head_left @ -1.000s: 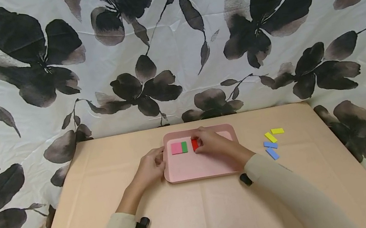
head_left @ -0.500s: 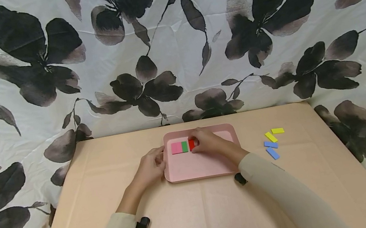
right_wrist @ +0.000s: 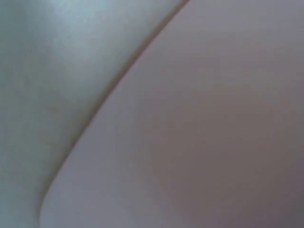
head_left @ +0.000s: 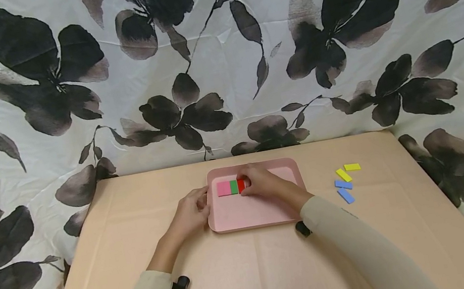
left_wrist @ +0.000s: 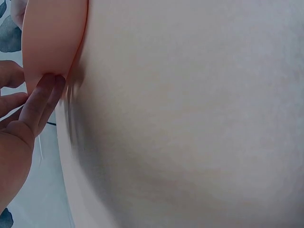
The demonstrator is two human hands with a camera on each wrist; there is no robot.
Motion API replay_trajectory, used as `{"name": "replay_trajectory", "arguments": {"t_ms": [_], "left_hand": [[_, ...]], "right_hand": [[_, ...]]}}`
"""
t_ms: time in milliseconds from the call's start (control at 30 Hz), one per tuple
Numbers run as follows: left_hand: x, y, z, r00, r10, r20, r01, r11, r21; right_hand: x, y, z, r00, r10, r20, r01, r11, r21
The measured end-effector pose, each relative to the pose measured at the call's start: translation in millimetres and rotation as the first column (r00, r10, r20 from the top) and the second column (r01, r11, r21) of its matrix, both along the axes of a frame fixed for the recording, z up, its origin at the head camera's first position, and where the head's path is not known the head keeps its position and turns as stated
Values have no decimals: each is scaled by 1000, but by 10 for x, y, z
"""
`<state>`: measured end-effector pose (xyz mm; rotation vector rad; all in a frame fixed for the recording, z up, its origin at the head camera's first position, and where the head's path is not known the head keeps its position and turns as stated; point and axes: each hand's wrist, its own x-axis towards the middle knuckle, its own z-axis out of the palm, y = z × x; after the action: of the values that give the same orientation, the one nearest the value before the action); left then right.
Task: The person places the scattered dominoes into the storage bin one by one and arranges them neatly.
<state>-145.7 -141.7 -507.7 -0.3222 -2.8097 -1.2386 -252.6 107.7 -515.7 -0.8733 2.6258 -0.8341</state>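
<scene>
A pink tray (head_left: 248, 216) lies on the table. On it, a pink square piece (head_left: 223, 189) and a narrow green strip (head_left: 234, 187) sit edge to edge. My right hand (head_left: 261, 180) pinches a small red strip (head_left: 240, 184) by its right side, with its left edge at the green strip; the fingers cover part of it. My left hand (head_left: 190, 210) holds the tray's left edge, its fingertips (left_wrist: 45, 85) against the rim in the left wrist view. The right wrist view shows only the tray's rim (right_wrist: 95, 142) and tabletop, no hand.
Right of the tray, two yellow strips (head_left: 352, 166) and two blue strips (head_left: 345, 195) lie loose on the tan table (head_left: 236, 282). A white cloth with dark flowers (head_left: 245, 60) hangs behind the table. Each wrist bears a small black device (head_left: 179, 286).
My right hand has moved left with the red strip, closing the gap to the green strip. My left hand and the tray have stayed in place.
</scene>
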Motion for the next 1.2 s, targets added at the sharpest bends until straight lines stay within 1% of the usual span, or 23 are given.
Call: {"name": "replay_trajectory", "arguments": {"t_ms": [133,567,700,967,1200], "left_hand": [[14,-6,8,1000,-7,2,7,1000,4],[52,-43,19,1000,-20,0,20,1000,-7],[64,-51,19,1000,-24,-3,24,1000,-9],[85,-72,18,999,-29,12,29,1000,4],[107,-87,16,999,-33,23,33,999,1]], "right_hand": [[31,-13,8,1000,-11,8,11,1000,5],[130,-36,20,996,-56,70,57,998,-4],[152,-40,15,997,-54,62,54,999,1],[201,-49,8,998,-50,32,50,999,14],[254,-59,14,997,-62,47,62,998,5]]}}
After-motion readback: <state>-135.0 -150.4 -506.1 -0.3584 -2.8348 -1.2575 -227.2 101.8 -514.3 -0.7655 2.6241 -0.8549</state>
